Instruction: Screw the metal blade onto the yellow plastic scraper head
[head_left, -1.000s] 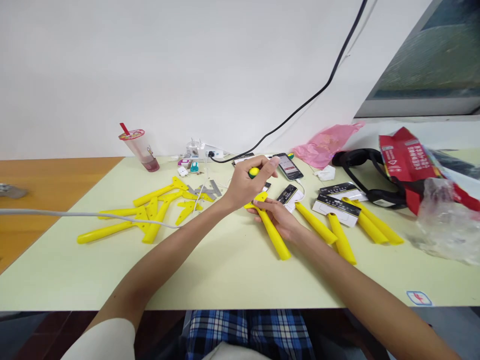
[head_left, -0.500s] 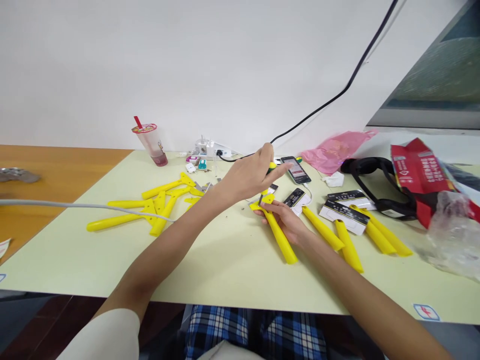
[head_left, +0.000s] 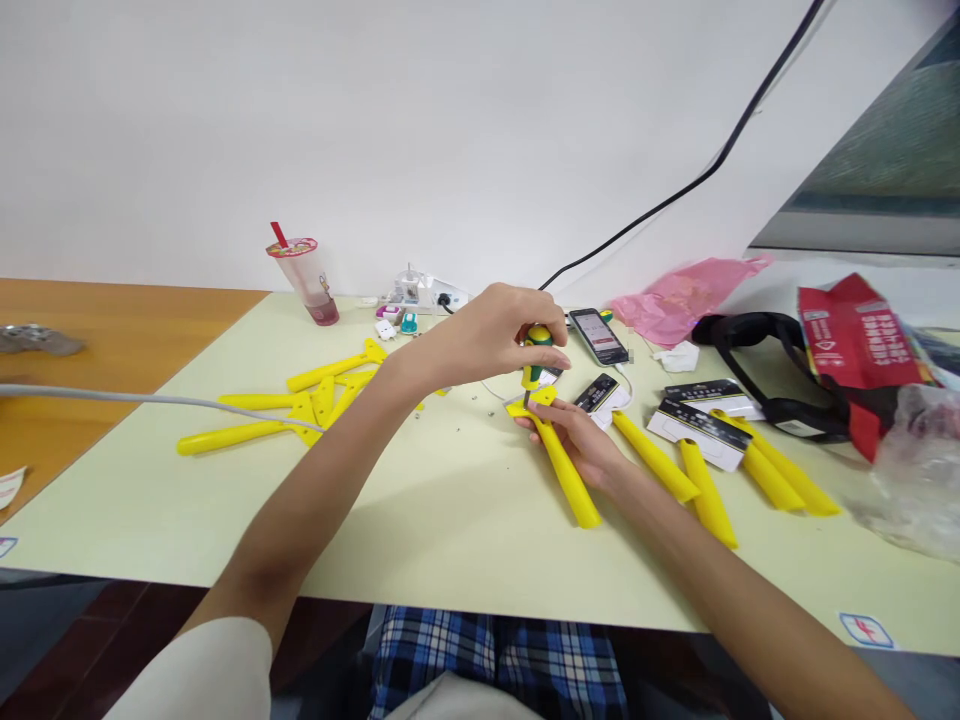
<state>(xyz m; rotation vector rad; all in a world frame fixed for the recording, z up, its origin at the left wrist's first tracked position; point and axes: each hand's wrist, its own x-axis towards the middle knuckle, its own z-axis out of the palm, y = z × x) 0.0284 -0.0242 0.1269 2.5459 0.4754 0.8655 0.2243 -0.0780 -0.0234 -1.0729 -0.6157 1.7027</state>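
Note:
My left hand curls its fingers around the top of a short green-and-yellow screwdriver, which stands nearly upright. Its tip meets the wide head of a yellow scraper. From the right, my right hand grips that scraper near the head, thumb on top, with the handle slanting toward me. Part of the scraper's head is hidden by my fingers. Left of my hands lie several more yellow scrapers, partly covered by my left forearm. Loose yellow handles rest beside my right forearm.
Black-and-white cards and a phone lie to the right. Beyond are a pink bag, black headgear and clear plastic. A drink cup stands near the wall. A grey cable crosses the left side.
My left fingers, stretched out before, have curled around the screwdriver handle, and more of the handle shows. My right hand keeps its grip on the scraper. The view has shifted slightly.

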